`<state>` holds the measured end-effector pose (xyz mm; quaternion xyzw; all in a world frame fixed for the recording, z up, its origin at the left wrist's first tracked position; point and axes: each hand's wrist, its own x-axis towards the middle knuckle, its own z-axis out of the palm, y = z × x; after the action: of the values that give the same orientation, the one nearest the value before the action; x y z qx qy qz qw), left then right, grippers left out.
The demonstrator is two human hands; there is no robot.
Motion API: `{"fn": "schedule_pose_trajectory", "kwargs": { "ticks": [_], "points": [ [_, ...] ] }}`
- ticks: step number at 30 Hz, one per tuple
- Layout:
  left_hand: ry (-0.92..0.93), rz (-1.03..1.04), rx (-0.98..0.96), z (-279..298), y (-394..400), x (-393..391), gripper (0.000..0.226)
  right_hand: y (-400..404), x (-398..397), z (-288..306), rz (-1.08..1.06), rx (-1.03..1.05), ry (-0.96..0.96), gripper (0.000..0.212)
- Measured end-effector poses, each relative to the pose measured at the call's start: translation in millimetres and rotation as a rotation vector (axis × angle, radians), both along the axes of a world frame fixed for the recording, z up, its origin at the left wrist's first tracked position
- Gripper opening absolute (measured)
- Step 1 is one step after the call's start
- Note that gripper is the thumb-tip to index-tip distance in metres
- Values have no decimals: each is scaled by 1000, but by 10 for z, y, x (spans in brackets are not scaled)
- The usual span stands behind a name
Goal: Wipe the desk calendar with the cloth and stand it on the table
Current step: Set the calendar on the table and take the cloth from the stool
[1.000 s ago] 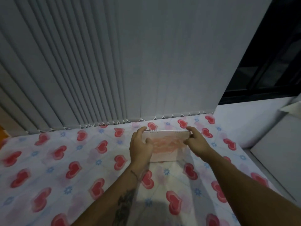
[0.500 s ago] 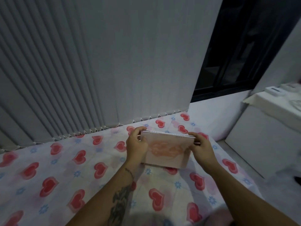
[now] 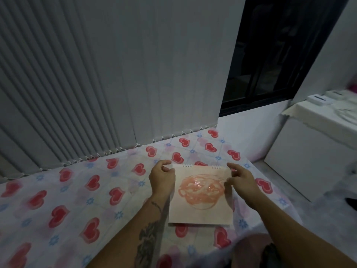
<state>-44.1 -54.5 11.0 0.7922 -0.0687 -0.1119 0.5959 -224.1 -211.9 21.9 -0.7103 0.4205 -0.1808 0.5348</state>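
The desk calendar [image 3: 201, 207] is a pale pink, spiral-bound pad with a glossy orange-red smear in the middle of its face. It rests on the heart-patterned tablecloth [image 3: 81, 200] near the table's right end, face tilted up toward me and lower edge on the cloth. My left hand [image 3: 161, 180] pinches its top left corner with thumb and forefinger. My right hand [image 3: 240, 180] holds the top right corner, thumb on the right edge. No cloth for wiping is in view.
Grey vertical blinds [image 3: 108, 74] hang right behind the table. A dark window [image 3: 280, 51] is at the back right. A white cabinet [image 3: 316, 151] carrying small white boxes stands to the right, across a gap of floor. The table's right edge is close to the calendar.
The calendar has come down from being held upright in the air and now rests on the cloth, face turned up. My view has swung to the right. Both hands stay at its top corners.
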Motion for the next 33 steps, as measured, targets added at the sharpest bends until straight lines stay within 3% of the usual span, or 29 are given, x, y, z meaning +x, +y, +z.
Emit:
{"fn": "schedule_pose_trajectory", "kwargs": {
  "ticks": [5, 11, 24, 29, 33],
  "points": [
    [-11, -59, 25, 11, -31, -74, 30, 46, 11, 32, 8, -6, -52, 65],
    [-104, -145, 120, -102, -38, -138, 34, 139, -13, 11, 84, -114, 44, 69],
    [-159, -55, 12, -142, -38, -129, 34, 173, -39, 52, 34, -78, 43, 70],
    [-139, -40, 62, -187, 68, -74, 36, 243, 55, 25, 59, -64, 68, 66],
    [-94, -54, 79, -281, 183, -13, 25, 285, 121, -15, 81, -53, 91, 63]
  ]
}}
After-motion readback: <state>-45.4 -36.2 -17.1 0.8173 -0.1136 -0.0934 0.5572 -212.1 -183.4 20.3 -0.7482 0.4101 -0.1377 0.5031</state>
